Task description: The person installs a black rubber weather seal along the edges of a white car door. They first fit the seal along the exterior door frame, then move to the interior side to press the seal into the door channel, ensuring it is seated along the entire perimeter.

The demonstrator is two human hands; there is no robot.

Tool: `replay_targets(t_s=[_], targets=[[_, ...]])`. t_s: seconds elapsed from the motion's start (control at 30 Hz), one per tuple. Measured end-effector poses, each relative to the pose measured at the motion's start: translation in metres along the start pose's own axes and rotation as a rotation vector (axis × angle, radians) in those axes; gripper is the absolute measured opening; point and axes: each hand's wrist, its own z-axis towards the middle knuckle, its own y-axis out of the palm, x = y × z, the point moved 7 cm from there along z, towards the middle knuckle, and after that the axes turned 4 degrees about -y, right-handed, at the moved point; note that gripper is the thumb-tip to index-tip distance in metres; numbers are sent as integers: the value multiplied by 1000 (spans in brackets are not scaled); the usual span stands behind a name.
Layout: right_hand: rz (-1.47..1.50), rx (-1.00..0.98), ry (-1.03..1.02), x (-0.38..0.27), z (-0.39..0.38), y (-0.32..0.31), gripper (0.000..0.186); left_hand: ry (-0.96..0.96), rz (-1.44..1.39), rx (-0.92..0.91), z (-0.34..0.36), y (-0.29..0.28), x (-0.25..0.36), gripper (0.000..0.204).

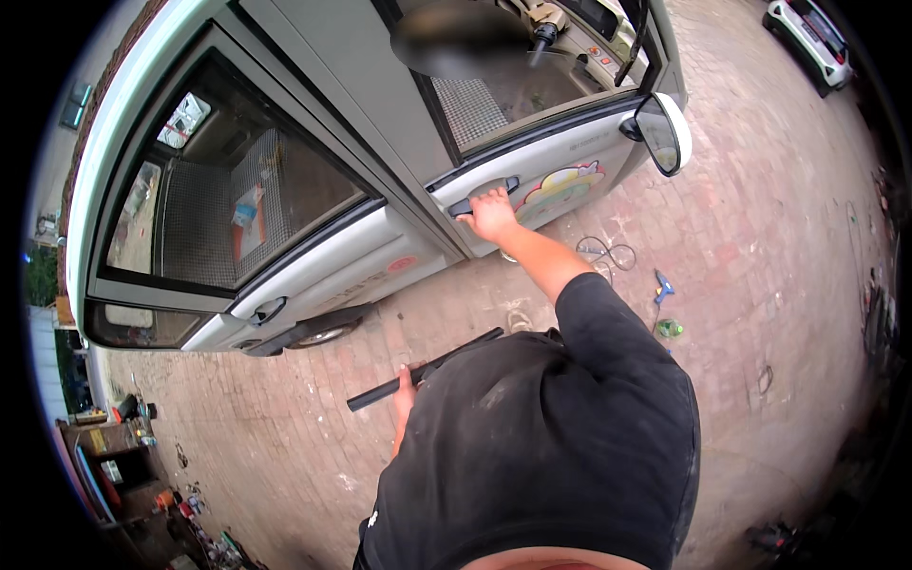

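Note:
My right hand [492,211] grips the black front door handle [459,206] of a small white van-like vehicle [347,247] in front of me, just below the window. The door carries a colourful cartoon decal [560,195]. Low on my left, my left hand [407,385] holds a long black strip [370,396], partly hidden behind my dark shirt. The rear side window [228,190] shows a textured seat inside. A white side mirror [660,133] sticks out at the door's front. A blurred dark oval covers part of the front window's upper area.
On the brick paving [760,266] to my right lie a looped cable [605,250], a blue glue gun [663,285] and a green bottle [670,328]. A white car [807,43] stands at the upper right. Cluttered tools and boxes [109,456] line the lower left edge.

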Motion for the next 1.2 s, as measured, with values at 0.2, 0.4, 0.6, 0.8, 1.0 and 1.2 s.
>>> replay_targets(t_s=[0.2,0.4,0.6,0.8,1.0,1.2], targets=[[93,61,-67,4,-57,-12,63,-57,31,-64,24,-23,14,42],[76,62,23,-8,-118,-33,79,-55,112,-144,49,-38,39,40],[64,60,141,3,-189,-52,88,-25,231,-219,60,-38,53,40],[11,1,288,17,-264,-74,109,-49,318,-259,64,-31,59,42],[275,-2,463,36,-344,-75,72,-57,414,-283,59,-7,69,44],[168,245,685,18,-421,-92,93,-48,430,-378,72,32,57,48]])
